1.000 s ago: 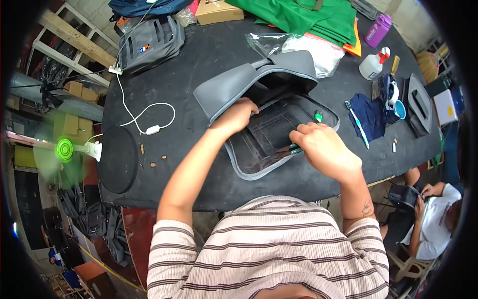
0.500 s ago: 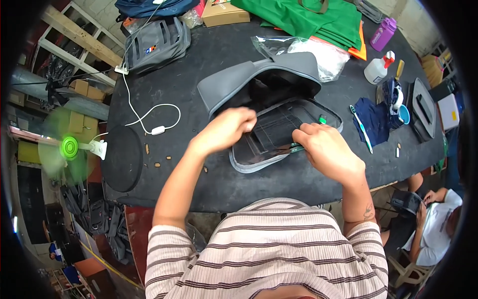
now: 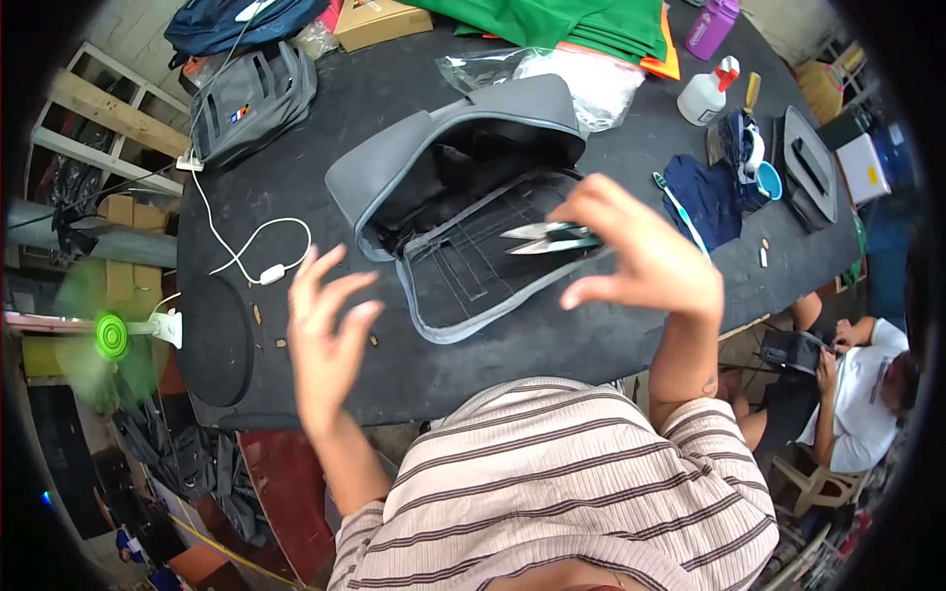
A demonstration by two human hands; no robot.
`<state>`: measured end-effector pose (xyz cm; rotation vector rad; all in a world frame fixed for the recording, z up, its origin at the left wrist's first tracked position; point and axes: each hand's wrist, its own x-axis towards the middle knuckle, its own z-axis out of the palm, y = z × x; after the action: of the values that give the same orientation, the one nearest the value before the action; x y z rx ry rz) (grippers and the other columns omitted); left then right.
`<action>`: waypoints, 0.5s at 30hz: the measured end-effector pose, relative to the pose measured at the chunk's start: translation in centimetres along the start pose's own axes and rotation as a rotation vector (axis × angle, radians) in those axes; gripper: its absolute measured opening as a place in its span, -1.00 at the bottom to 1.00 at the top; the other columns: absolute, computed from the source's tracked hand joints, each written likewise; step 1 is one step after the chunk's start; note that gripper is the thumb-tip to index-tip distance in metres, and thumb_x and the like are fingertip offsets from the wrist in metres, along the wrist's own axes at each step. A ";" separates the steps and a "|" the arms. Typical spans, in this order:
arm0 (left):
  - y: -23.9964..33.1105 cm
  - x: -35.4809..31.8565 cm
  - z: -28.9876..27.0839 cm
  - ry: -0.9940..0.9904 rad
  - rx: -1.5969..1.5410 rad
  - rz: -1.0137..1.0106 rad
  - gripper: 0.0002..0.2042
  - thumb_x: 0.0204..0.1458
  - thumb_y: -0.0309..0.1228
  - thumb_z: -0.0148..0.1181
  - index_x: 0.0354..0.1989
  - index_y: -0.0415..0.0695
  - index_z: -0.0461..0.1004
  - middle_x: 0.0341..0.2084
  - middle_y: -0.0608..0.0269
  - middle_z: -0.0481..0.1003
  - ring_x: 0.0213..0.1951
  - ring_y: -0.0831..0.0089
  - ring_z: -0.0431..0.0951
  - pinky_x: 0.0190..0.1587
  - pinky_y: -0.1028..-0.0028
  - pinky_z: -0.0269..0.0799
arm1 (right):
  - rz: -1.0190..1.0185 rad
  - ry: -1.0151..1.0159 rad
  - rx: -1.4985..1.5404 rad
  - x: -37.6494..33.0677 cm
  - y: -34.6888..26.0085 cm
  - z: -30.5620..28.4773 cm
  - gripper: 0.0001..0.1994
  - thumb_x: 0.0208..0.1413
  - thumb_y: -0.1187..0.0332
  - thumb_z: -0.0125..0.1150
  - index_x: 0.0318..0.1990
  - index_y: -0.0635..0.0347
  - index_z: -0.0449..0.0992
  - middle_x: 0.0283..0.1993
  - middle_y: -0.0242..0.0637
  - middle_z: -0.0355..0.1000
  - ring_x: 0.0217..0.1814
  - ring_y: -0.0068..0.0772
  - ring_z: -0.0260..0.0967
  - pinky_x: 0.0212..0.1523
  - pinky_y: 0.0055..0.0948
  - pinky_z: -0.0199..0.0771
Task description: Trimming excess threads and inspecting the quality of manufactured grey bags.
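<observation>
Gaping toward the person, the grey bag [image 3: 379,163] sat mid-table with its front flap [image 3: 443,336] folded down on the black tabletop [image 3: 483,364], probably so that both the dark inside and the pocketed lining could be reached. Silver-bladed snips [image 3: 540,246] with green handles showed over that flap, in the gap between the thumb and fingers of the right hand [image 3: 658,258]; these stood wide apart, though whether a folded finger hooked the handles I could not tell. The left hand [image 3: 323,347], fingers spread, held nothing and hung beside the flap without touching it. Farther right, a toothbrush [image 3: 682,215] lay on navy cloth [image 3: 726,222], seemingly kept within reach. Pale lettering marked the purple bottle [image 3: 711,32], a label the white bottle [image 3: 701,98], and a small multicoloured patch [image 3: 239,114] the grey backpack [image 3: 264,103].
</observation>
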<state>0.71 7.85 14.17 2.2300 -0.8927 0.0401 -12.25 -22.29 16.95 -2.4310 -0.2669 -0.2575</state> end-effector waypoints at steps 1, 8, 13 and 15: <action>0.1 1.0 1.9 0.018 0.147 0.110 -0.77 -0.11 -0.40 0.26 -0.22 -0.10 0.54 0.07 0.04 0.33 0.28 0.01 0.07 0.23 0.11 0.04 | 0.017 0.079 0.031 -0.7 -0.1 -1.3 -0.45 -0.26 0.19 0.43 -0.12 0.31 0.38 -0.23 -0.14 0.26 -0.18 -0.16 0.29 -0.16 -0.30 0.32; -0.9 3.6 4.4 0.050 -0.030 -0.004 -0.38 -0.20 -0.47 0.34 0.13 -0.03 0.29 0.20 -0.12 0.04 0.22 -0.08 0.11 0.18 0.18 0.17 | 0.712 0.570 -0.113 -10.4 12.6 0.9 -0.84 0.04 0.43 0.17 -0.26 0.30 0.40 -0.41 -0.27 0.38 -0.38 -0.45 0.31 -0.29 -0.53 0.29; -1.7 2.7 6.0 -0.095 -0.198 -0.372 -0.04 -0.26 -0.66 0.28 0.36 -0.06 -0.15 0.24 -0.06 0.06 -0.24 0.38 0.47 -0.21 0.44 0.47 | 0.728 0.612 -0.936 -10.0 13.6 7.5 -0.71 -0.08 0.26 0.30 -0.22 0.12 0.42 -0.21 -0.20 0.34 -0.09 -0.03 0.21 -0.10 -0.09 0.19; -2.5 2.4 6.7 -0.055 -0.214 -0.275 -0.08 -0.22 -0.69 0.24 0.36 -0.12 -0.16 0.18 -0.05 0.15 -0.59 0.57 0.38 -0.55 0.54 0.42 | 0.792 0.555 -0.848 -7.5 13.3 8.5 -0.73 -0.07 0.13 0.29 -0.34 0.11 0.45 -0.28 -0.21 0.35 -0.16 -0.05 0.23 -0.17 -0.13 0.19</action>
<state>2.58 3.43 8.31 2.1391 -0.5816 -0.2357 -15.09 -27.80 0.59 -2.8652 1.2479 -0.7626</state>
